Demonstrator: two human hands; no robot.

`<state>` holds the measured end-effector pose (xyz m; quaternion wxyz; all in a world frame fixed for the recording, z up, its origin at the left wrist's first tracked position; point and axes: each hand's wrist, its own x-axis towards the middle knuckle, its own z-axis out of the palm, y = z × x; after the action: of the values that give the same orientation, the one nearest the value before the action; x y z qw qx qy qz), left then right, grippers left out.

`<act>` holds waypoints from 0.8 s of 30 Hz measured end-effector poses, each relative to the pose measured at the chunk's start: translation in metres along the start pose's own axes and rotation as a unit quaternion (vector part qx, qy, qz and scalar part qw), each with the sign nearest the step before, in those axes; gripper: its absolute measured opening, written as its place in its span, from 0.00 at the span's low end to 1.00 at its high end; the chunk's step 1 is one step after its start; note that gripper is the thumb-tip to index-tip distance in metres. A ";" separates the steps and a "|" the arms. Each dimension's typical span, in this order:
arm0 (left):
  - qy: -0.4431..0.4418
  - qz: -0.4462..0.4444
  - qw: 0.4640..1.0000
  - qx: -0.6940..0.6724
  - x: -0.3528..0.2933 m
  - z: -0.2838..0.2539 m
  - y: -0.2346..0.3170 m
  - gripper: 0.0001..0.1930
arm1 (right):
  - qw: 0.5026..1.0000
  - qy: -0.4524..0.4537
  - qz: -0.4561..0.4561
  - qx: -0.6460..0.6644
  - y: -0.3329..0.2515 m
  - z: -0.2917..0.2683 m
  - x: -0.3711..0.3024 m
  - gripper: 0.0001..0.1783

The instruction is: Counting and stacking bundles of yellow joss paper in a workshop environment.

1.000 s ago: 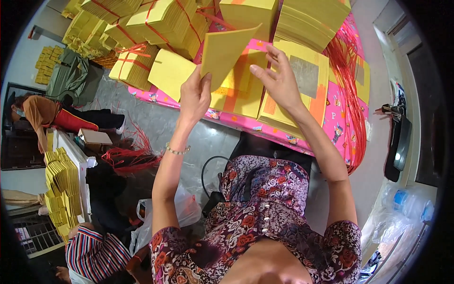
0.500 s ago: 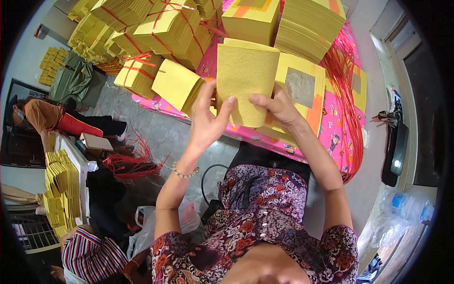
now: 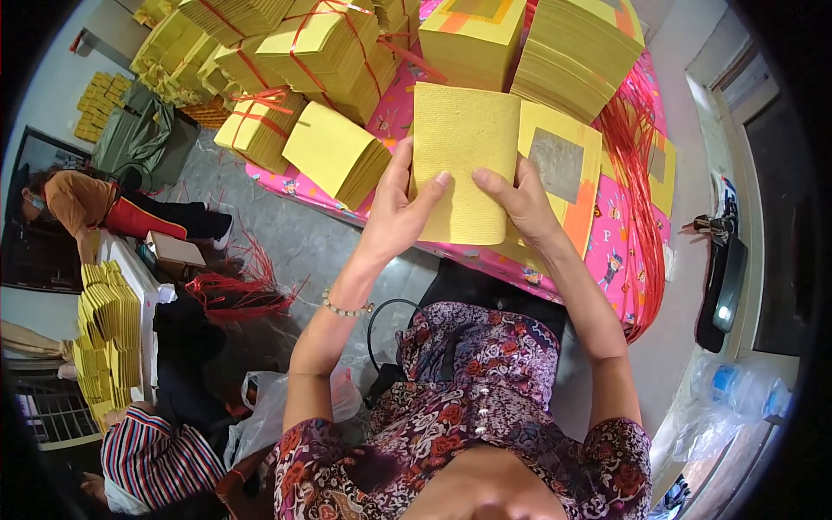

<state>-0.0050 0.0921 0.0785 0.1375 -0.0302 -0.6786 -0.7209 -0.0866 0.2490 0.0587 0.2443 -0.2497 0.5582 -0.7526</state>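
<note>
A small hand-production workshop or packing room is suggested. Thick blocks of yellow paper bound with red strips (image 3: 325, 39) are massed on a table spread with pink cartoon-printed cloth (image 3: 614, 227), where a hank of long, glossy red strands (image 3: 637, 217) is also laid. A white-edged worktable (image 3: 139, 273) is lined with folded yellow paper bundles (image 3: 108, 334); beside it a person in a brown top (image 3: 80, 201) is seen bent over. Further red strands (image 3: 247, 293) are strewn across the grey floor (image 3: 329, 238).
</note>
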 end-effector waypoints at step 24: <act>0.003 -0.156 0.978 -0.137 0.026 -0.009 0.004 0.22 | 0.997 0.046 0.031 0.051 0.004 0.004 0.005 0.24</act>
<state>-0.0274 0.0786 0.0880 0.0198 0.0595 -0.5693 -0.8198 -0.0871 0.2421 0.0562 0.2537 -0.1844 0.5368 -0.7832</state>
